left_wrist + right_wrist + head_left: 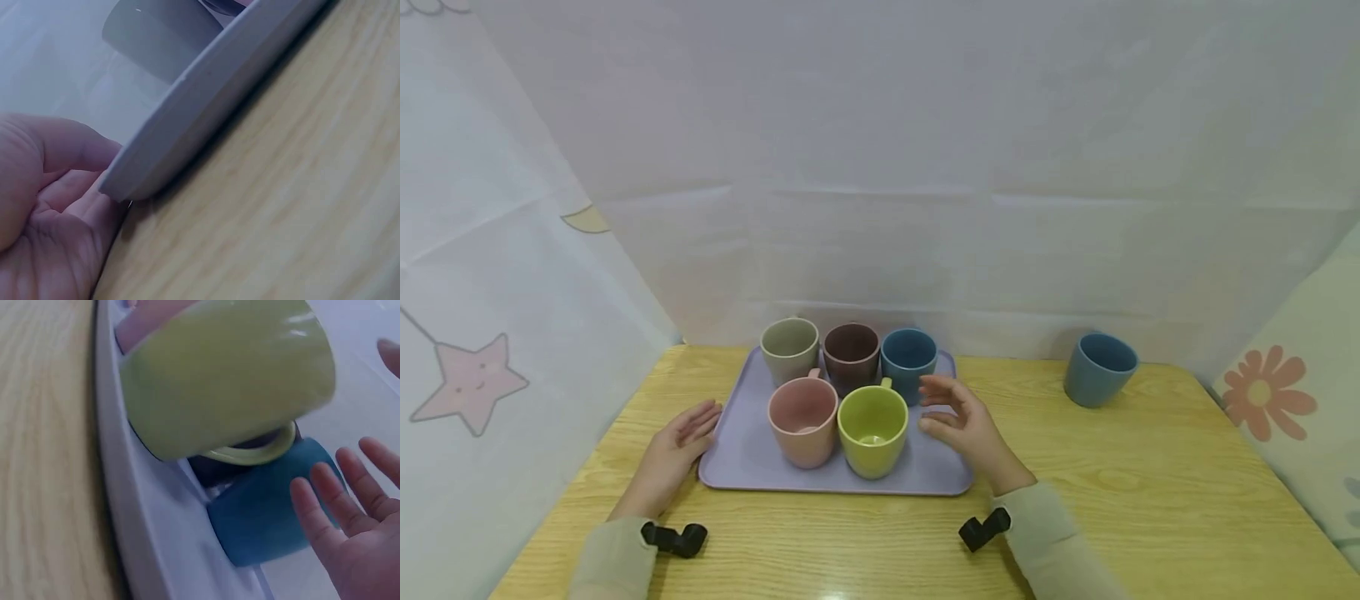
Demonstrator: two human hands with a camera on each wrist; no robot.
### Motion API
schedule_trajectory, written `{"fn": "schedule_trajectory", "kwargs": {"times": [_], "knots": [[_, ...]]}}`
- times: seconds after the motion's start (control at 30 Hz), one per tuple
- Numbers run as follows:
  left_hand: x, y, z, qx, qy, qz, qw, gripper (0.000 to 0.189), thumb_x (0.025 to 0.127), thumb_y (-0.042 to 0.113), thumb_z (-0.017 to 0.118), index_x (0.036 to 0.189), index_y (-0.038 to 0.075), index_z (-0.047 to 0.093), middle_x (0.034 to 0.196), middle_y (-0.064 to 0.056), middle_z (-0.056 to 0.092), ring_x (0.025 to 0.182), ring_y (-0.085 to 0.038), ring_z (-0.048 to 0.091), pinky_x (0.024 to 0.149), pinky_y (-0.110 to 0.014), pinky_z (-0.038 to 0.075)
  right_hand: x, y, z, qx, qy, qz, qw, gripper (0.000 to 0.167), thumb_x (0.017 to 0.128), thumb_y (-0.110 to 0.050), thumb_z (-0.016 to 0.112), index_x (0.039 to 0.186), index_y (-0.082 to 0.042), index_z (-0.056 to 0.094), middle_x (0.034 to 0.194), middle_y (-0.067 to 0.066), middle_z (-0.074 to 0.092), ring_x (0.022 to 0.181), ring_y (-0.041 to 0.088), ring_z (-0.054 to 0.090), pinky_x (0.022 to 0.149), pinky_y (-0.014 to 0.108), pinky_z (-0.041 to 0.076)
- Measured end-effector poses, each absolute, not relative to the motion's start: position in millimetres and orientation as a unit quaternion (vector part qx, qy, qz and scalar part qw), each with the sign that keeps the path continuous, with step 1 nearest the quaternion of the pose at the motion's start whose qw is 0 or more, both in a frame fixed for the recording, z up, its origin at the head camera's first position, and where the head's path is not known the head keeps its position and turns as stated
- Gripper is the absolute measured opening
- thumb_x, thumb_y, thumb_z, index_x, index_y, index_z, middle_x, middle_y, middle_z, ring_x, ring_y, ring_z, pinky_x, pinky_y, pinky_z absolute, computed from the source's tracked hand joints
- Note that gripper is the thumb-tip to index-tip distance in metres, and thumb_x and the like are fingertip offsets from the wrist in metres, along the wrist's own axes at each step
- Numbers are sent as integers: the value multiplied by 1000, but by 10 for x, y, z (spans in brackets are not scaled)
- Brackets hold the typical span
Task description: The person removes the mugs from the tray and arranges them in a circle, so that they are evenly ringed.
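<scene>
My left hand (670, 450) is at far left, fingers loosely bent and unclenched against the left rim of a lilac tray (737, 450); the left wrist view hides some fingertips behind the rim, and I grip no mug there. The tray lies flat on a wooden table (1150, 492) and carries five upright mugs. From the left: a grey mug (790, 364) at the back, a pink mug (808, 443) in front, a brown mug (852, 358) behind, a green mug (872, 457) in front, its handle pointing backward, and a blue mug (901, 383) behind. My right hand (964, 423), fingers spread and holding nothing, is beside the green and blue mugs. Well apart, at far right, stands another blue mug (1086, 385).
</scene>
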State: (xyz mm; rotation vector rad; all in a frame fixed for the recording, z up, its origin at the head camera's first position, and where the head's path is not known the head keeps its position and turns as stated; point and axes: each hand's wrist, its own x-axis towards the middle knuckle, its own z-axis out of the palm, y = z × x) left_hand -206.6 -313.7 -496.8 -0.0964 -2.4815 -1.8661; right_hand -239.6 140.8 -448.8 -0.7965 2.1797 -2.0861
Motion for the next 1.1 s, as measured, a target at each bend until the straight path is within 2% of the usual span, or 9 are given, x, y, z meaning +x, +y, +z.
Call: {"fn": "schedule_trajectory", "kwargs": {"times": [0.1,0.2,0.37,0.63,0.93,1.1], "knots": [[-2065,-3154,-4985,-36,-788,-615,19,62,105,6,54,159,-3,24,159,-26,33,136,-1,44,100,-7,42,-2371,1319,-4503,-267,710,-650,41,74,85,-5,82,149,-2,44,146,25,47,129,38,49,108,49,48],[-2066,-3164,-5001,-38,-781,-623,20,63,105,5,55,159,-4,24,159,-28,32,133,4,45,100,-8,42,-2346,1242,-4543,-267,720,-638,60,82,81,-8,86,151,-4,42,149,18,46,131,37,48,110,52,46],[-2068,-3161,-5015,-40,-777,-628,19,63,104,2,54,158,-4,24,159,-28,32,130,7,46,100,-8,43,-2300,1136,-4624,-263,721,-636,77,88,77,-9,90,150,-5,41,146,16,47,132,37,48,110,47,47],[-2078,-3152,-5018,-45,-769,-638,14,63,104,2,54,157,-8,22,159,-32,28,126,12,47,100,-9,43,-2255,1006,-4731,-254,718,-644,69,95,76,-8,91,153,-10,35,147,14,46,134,32,48,109,34,48],[-2089,-3164,-5026,-52,-764,-643,14,64,104,2,55,157,-8,21,159,-33,26,126,12,47,101,-10,44,-2192,906,-4711,-212,734,-642,70,101,77,-13,91,157,-17,30,150,6,45,138,23,44,114,41,41],[-2089,-3172,-5029,-55,-767,-639,18,65,104,3,56,157,-8,21,158,-34,27,126,12,47,100,-10,44,-2183,892,-4709,-207,737,-640,66,99,77,-14,91,156,-17,32,149,5,46,138,23,44,115,43,40]]}}
